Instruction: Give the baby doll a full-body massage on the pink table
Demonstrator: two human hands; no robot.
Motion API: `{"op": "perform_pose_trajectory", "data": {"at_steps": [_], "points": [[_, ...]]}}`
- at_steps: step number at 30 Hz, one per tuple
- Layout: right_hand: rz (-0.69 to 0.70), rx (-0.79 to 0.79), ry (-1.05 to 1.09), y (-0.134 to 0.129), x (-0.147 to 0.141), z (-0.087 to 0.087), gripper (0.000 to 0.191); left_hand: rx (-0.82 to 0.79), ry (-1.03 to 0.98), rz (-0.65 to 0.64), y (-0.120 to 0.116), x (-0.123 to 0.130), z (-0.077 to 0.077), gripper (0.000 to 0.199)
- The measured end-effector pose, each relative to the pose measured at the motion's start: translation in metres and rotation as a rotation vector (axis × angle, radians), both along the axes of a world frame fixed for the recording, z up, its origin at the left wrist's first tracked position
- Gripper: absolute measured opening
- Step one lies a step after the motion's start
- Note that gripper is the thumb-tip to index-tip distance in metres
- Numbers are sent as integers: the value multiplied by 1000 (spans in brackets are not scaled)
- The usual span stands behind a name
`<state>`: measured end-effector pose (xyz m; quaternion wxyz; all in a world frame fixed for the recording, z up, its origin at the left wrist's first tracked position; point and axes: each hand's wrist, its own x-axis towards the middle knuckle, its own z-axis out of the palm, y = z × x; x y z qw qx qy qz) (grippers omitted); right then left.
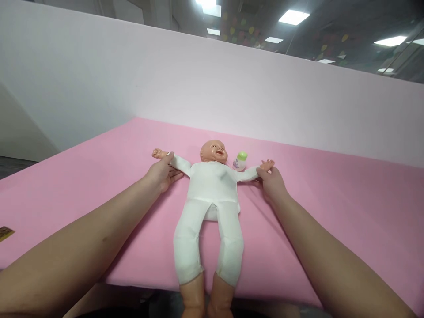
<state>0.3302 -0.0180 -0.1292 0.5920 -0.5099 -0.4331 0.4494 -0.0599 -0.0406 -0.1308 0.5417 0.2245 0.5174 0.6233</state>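
Pink surface: one, supporting one doll.
Doll: one, lying face up, two legs extending over the near edge.
Hands: two; left hand is gripping one sleeved forearm, right hand is gripping the other.
Bottle: one, green-capped, resting beside the doll's head.

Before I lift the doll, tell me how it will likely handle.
The doll will probably flop, since its cloth-covered torso and thighs look soft and creased. Its shiny head looks hard and may loll unsupported. The lower legs, past the mat's edge, may dangle.
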Motion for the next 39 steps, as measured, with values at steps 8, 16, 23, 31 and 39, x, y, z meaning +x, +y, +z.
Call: {"op": "perform_pose_trajectory", "data": {"at_steps": [8,16,23,31,39], "points": [[221,489,-768,-57,-43,25,41,450,923,-81,-42,24,21,31],[425,818,-1204,-61,-44,26,47,791,1802,-498,-61,32,38,48],[550,832,-1249,-66,-45,38,47,804,1956,-590,-70,37,48,46],[566,826,-1184,-61,-45,30,46,758,1841,-629,-68,34,43,49],[338,380,-539,-40,-34,15,34,501,1110,-358,-50,25,30,43]]}}
